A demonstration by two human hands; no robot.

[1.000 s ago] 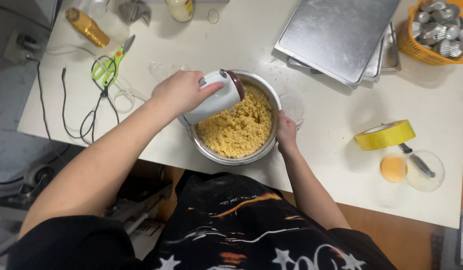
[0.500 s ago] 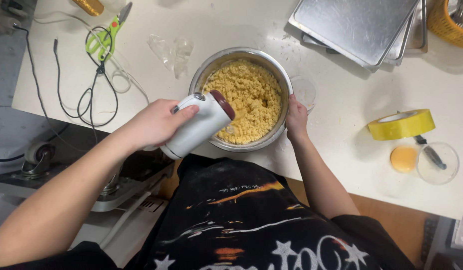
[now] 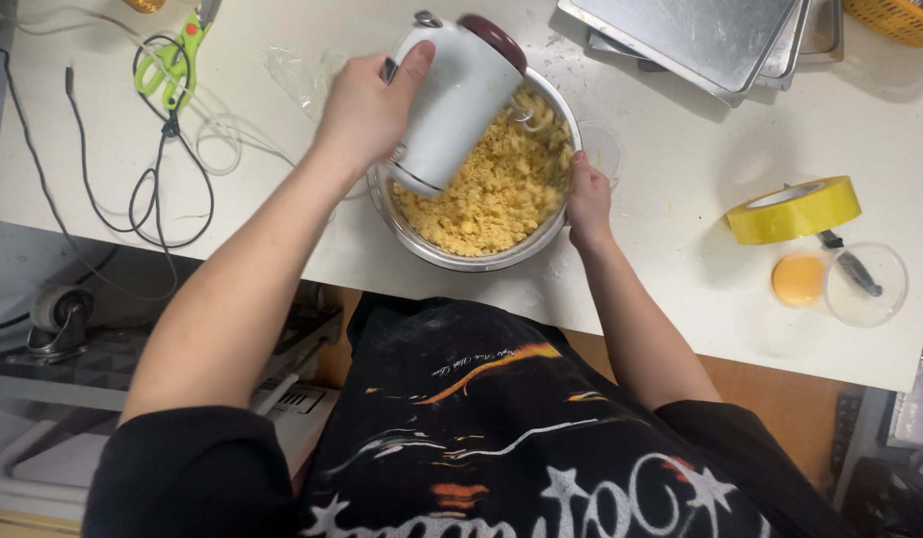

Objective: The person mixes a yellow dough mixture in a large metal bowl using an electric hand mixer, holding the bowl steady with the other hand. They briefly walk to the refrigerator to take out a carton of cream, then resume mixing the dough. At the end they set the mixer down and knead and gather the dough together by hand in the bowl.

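The left hand (image 3: 367,105) is wrapped tight around the handle of a white hand mixer with a dark red end cap (image 3: 460,95), fingers curled fully closed. The mixer's long axis runs slantwise away from that hand, up and to its right, and its body hangs over the near-left rim of the round steel mixing bowl (image 3: 452,254). A metal beater (image 3: 526,112) shows just past the mixer's far side, above the crumbly yellow dough (image 3: 491,189) that fills the bowl.

The right hand (image 3: 588,199) is loosely cupped against the bowl's outer right wall, fingers touching the rim, holding nothing else. So the left hand is above the bowl, the right beside it.

Further right of the right hand lie a roll of yellow tape (image 3: 792,209) and a clear cup with an egg yolk (image 3: 800,280). Left of the left hand are a black cord (image 3: 133,199) and green-handled scissors (image 3: 172,62).
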